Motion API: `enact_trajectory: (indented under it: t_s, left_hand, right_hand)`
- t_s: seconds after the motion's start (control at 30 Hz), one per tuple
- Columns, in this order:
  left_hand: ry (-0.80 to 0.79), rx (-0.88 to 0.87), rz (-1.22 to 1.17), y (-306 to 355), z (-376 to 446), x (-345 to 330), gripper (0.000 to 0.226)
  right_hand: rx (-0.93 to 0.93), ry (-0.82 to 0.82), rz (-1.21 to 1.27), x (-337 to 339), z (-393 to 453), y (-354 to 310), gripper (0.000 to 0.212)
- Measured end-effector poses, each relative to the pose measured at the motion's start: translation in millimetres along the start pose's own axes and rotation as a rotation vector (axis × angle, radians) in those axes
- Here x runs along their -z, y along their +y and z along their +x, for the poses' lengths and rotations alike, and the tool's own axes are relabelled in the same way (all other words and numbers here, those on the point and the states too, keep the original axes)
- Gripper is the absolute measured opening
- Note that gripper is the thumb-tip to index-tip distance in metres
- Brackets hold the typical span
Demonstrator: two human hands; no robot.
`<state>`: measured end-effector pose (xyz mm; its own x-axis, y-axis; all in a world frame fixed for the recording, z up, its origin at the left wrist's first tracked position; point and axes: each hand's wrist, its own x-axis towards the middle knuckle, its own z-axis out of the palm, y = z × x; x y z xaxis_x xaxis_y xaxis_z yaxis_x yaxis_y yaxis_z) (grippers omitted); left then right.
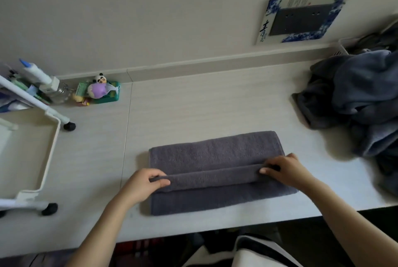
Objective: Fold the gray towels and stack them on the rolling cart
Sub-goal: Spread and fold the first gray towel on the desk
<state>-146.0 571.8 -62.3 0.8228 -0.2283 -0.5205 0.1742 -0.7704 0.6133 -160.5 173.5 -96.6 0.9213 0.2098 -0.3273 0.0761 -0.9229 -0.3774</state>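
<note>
Two hands, left hand [144, 182] and right hand [282, 167], pinch the gray towel [215, 152] mid-fold on the bench [193, 105], fingers curled round its raised edge; next we lay that edge across evenly.

Both forearms were bare with no sleeves, watch or rings showing on the left hand [146, 182] or right hand [286, 170], and a white garment with dark trim [254, 249] covered the lap.

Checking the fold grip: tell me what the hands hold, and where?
Both the left hand and right hand pinch the gray towel at the ends of its raised fold.
</note>
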Motion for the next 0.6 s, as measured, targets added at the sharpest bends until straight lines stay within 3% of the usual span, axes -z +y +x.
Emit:
enact_trajectory:
  t_s: [0.1, 0.27, 0.33, 0.43, 0.5, 0.6]
  left_hand:
    - [0.047, -0.003, 0.046, 2, -3, -6, 0.012]
    - [0.180, -0.138, 0.113, -1, -18, 7, 0.010]
    - [0.115, -0.154, 0.233, -9, -21, -3, 0.008]
    - [0.007, -0.137, 0.309, -21, -21, -31, 0.032]
    - [0.043, -0.136, 0.286, -23, -17, -39, 0.045]
    - [0.132, -0.180, 0.196, -16, -6, -44, 0.041]
  right_hand:
    - [-0.022, 0.103, -0.022, -13, -2, 6, 0.079]
    - [0.178, 0.436, 0.009, -1, -17, 7, 0.048]
    - [0.219, 0.438, -0.039, -9, -23, 10, 0.054]
    - [0.141, 0.331, -0.024, -30, -30, 15, 0.069]
    - [0.096, 0.322, -0.008, -38, -29, 13, 0.074]
    - [0.067, 0.424, -0.032, -42, -23, 4, 0.071]
